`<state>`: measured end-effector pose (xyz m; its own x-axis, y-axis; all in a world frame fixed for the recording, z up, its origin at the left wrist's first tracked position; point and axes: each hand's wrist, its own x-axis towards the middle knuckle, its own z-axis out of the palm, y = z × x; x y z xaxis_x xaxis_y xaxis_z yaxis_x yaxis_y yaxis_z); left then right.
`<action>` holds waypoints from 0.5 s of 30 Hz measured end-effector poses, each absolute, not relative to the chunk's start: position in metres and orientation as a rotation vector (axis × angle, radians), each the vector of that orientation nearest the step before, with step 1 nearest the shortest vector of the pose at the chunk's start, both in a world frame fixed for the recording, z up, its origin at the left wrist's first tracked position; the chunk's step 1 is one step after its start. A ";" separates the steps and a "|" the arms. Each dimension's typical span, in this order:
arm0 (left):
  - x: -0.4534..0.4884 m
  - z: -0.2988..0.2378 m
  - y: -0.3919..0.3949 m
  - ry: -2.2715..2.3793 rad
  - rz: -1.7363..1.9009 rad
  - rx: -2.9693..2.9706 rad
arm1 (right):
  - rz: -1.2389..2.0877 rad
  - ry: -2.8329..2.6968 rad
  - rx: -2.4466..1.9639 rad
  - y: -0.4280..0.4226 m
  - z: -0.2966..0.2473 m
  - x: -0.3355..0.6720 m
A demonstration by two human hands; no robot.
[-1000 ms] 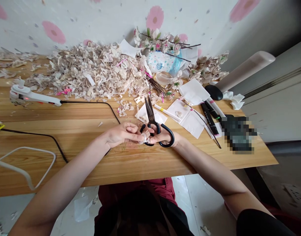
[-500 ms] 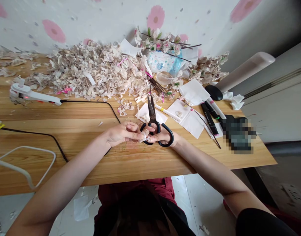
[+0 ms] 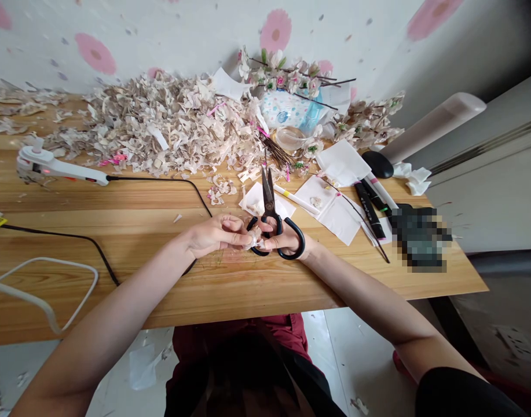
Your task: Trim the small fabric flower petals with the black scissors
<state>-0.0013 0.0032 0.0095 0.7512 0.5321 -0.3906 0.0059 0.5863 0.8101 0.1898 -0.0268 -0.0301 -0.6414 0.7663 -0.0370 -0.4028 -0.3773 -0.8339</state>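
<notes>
Both hands meet over the middle of the wooden table [image 3: 130,220]. My left hand [image 3: 215,234] pinches a small pale flower piece [image 3: 253,238] between fingers and thumb. My right hand [image 3: 286,240] is closed through the handles of black scissors [image 3: 269,211], whose blades point away from me toward the wall and look shut. The right fingertips also touch the flower piece. The scissors' lower handle loop hangs around my right hand near the wrist.
A big heap of pale paper scraps [image 3: 161,124] lies along the wall. A white glue gun [image 3: 57,168] with a black cord [image 3: 161,180] lies left. White paper squares [image 3: 330,202], markers [image 3: 369,205], artificial flower sprigs [image 3: 291,78], a small bowl [image 3: 289,138] and a blurred dark object [image 3: 421,234] sit right.
The scissors have tipped slightly more upright and their blades have closed. Both hands have stayed in place, fingers shifting a little around the flower piece.
</notes>
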 end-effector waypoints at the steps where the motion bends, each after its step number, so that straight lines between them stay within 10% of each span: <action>1: -0.002 0.009 0.004 0.663 0.329 0.901 | 2.064 -1.089 -0.551 -0.027 -0.031 0.190; 15: -0.005 0.007 0.005 0.662 0.290 0.869 | 2.107 -1.156 -0.516 -0.026 -0.028 0.193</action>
<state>-0.0047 0.0050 0.0069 0.7656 0.4906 -0.4162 0.0257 0.6231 0.7817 0.1934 -0.0262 -0.0281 -0.6969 0.7168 -0.0225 -0.3660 -0.3825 -0.8484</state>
